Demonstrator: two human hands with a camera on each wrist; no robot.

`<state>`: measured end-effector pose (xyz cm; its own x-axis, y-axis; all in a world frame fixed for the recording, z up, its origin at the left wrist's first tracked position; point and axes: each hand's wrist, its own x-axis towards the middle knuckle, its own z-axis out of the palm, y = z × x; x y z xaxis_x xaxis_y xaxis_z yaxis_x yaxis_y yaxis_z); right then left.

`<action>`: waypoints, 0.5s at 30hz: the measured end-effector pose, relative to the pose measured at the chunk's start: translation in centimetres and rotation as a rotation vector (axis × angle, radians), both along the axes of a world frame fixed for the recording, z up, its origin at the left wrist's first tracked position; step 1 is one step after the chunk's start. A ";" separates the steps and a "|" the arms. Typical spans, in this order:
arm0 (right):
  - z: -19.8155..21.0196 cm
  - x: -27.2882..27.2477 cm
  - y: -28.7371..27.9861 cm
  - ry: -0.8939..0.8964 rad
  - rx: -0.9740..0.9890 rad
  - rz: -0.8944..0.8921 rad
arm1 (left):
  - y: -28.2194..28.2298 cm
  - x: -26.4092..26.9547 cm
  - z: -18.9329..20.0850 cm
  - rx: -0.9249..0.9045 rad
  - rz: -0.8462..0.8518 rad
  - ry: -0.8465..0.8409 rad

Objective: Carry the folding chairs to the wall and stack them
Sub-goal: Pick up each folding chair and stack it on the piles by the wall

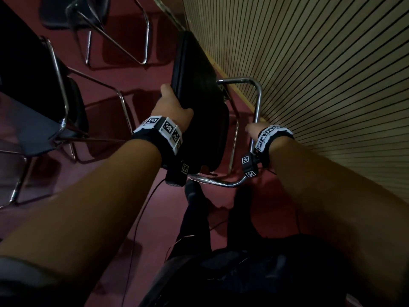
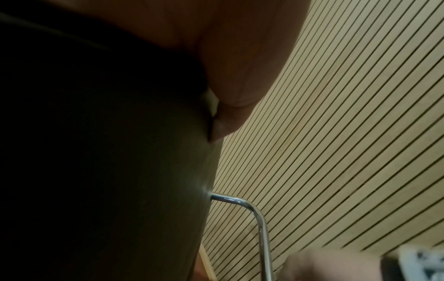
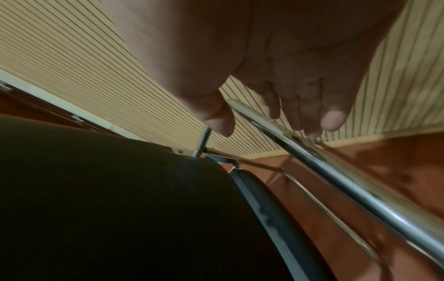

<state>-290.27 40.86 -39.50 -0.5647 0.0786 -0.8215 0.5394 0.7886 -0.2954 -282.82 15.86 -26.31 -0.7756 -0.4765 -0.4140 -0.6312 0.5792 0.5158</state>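
- Off to the left of the left hand [image 1: 171,105], two more chairs [image 1: 55,100] sit open on the red floor [image 1: 141,80].
- Left hand's clamped on the edge of the folded black chair [image 1: 199,103], thumb on the near face.
- Right hand [image 1: 252,129] is wrapped round its chrome frame [image 1: 256,100].
- Slatted wall [image 1: 321,74] runs just past the right hand, chair right alongside it.
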 end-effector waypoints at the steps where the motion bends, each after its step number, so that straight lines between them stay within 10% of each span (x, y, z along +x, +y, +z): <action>1: -1.2 0.1 0.1 -0.002 -0.013 -0.013 | 0.0 0.0 0.0 0.002 0.003 0.003; 15: -0.2 1.5 -2.3 -0.111 -0.216 -0.356 | 1.0 0.6 -0.1 -0.028 -0.009 0.043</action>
